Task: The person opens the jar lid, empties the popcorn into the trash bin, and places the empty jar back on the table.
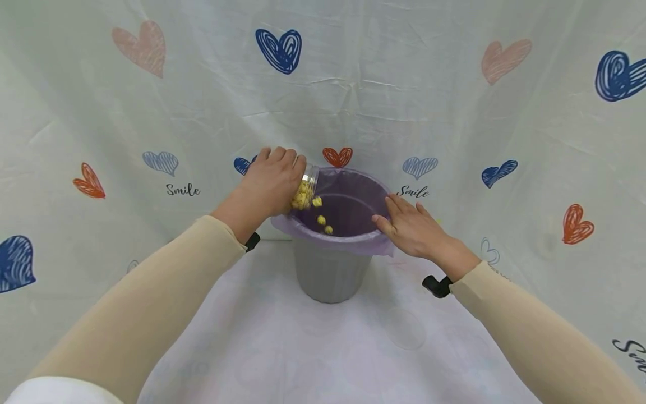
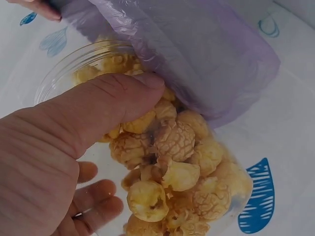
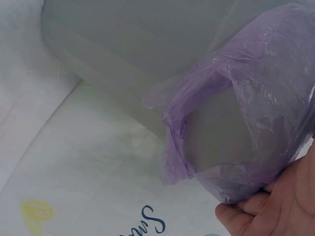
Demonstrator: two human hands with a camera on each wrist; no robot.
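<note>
My left hand (image 1: 275, 179) grips a clear plastic jar (image 1: 311, 178), tipped over the left side of the bin's opening. Caramel popcorn (image 2: 172, 142) fills much of the jar, seen past my thumb in the left wrist view. Several loose popcorn pieces (image 1: 321, 220) are in the air or inside the bin's mouth. The grey trash bin (image 1: 330, 275) stands upright, lined with a purple plastic bag (image 1: 348, 241) folded over its rim. With fingers fairly straight, my right hand (image 1: 411, 227) rests against the bag-covered rim on the right.
A faint, clear round disc (image 1: 406, 328) lies on the white surface right of the bin. Close behind the bin hangs a white curtain (image 1: 353, 112) printed with hearts and "Smile".
</note>
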